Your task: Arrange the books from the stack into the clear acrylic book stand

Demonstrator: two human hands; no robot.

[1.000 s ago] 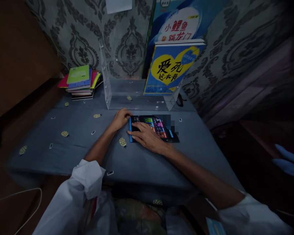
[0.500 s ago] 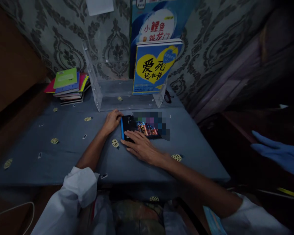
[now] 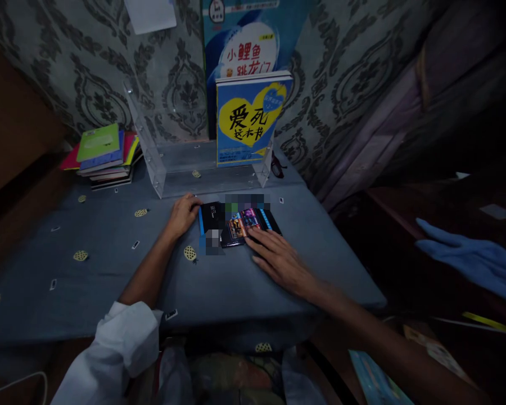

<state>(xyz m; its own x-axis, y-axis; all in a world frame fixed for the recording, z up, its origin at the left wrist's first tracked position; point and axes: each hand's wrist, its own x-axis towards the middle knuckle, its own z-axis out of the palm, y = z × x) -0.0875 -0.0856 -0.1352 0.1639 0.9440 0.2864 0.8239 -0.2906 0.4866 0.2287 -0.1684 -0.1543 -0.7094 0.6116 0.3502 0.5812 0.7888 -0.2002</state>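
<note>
A dark book [image 3: 236, 228] with a blue edge and small colourful pictures lies flat on the blue-grey tablecloth [image 3: 219, 287]; parts of it are blurred out by blocks. At its upper left corner rests my left hand [image 3: 185, 214], fingers bent, the fingertips partly hidden against the book. My right hand [image 3: 280, 260] lies palm down with its fingers stretched over the book's lower right part, holding nothing. Behind the book stands a clear acrylic rack [image 3: 156, 169], and a blue book with a yellow heart [image 3: 247, 121] leans upright at its right side.
A stack of colourful books [image 3: 103, 152] sits at the back left. Dark glasses [image 3: 277, 167] lie right of the rack. A large blue poster or book [image 3: 248, 39] stands against the wall. Beyond the table's right edge is a blue glove [image 3: 468, 259].
My right hand has slid rightward across the book, from its left part to its lower right. My left hand stays at the left corner. The whole view has shifted slightly.
</note>
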